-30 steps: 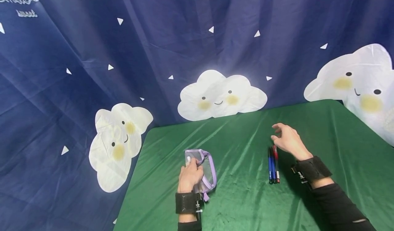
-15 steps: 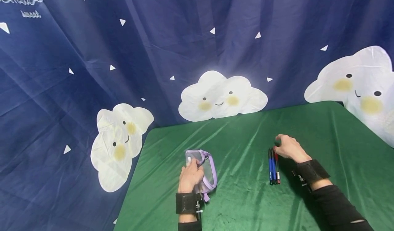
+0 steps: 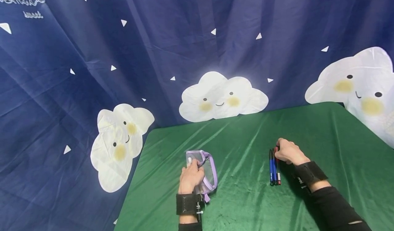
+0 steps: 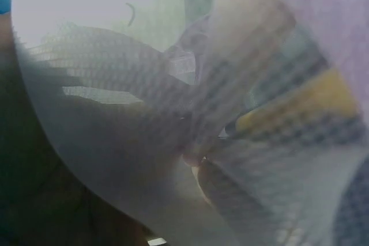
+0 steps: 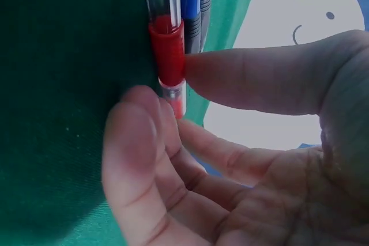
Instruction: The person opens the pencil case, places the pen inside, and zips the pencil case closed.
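A see-through pencil case (image 3: 214,171) with lilac trim lies on the green cloth. My left hand (image 3: 189,179) holds it at its near left side, fingers bent over its edge. The left wrist view is filled by hazy mesh, with a yellow item (image 4: 300,108) showing through. To the right lie two blue pens (image 3: 271,171) and a red pen (image 3: 278,176) side by side. My right hand (image 3: 290,152) is at the far end of the red pen. In the right wrist view the thumb touches its red grip (image 5: 169,53), and the other fingers curl around its tip.
The green cloth (image 3: 240,203) covers the table beneath everything. Behind it hangs a dark blue curtain (image 3: 172,26) with white triangles and smiling clouds (image 3: 221,97). Black straps (image 3: 311,172) with small cameras are on both wrists.
My right hand has come down and toward me onto the far end of the red pen, its fingers closing in. The left hand and pencil case stay in place.
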The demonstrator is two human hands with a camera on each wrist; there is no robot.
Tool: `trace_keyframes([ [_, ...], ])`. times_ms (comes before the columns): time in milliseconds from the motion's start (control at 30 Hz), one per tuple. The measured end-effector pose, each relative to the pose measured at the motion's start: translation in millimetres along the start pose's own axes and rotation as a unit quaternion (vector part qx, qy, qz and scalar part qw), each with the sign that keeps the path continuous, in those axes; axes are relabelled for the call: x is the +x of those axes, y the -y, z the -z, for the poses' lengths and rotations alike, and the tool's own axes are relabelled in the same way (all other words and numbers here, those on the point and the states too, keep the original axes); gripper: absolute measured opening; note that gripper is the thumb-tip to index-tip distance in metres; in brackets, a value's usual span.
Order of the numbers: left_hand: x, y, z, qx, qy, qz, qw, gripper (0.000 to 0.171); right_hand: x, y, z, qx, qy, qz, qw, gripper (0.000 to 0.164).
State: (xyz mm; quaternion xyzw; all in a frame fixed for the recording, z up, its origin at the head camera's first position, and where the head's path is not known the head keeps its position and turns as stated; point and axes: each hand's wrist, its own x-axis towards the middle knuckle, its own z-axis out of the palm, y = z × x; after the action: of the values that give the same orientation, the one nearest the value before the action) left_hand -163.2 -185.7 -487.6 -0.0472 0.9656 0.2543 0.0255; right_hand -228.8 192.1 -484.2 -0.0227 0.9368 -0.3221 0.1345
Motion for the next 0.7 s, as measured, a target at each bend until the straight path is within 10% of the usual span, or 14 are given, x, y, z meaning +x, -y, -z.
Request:
trace_keyframes([
  [333,-1.9,0.0,1.6,-0.006,0.0,-0.002,1.0,0.023,-0.1,-1.7,-0.3,-0.025,-0.007,0.015,1.0,0.007],
  [700,-1.6,-2.0,2.7,-0.009,0.006,0.003,0.9999,0.026,1.9,-8.0,3.5,-0.028,0.02,0.022,0.999,0.012],
])
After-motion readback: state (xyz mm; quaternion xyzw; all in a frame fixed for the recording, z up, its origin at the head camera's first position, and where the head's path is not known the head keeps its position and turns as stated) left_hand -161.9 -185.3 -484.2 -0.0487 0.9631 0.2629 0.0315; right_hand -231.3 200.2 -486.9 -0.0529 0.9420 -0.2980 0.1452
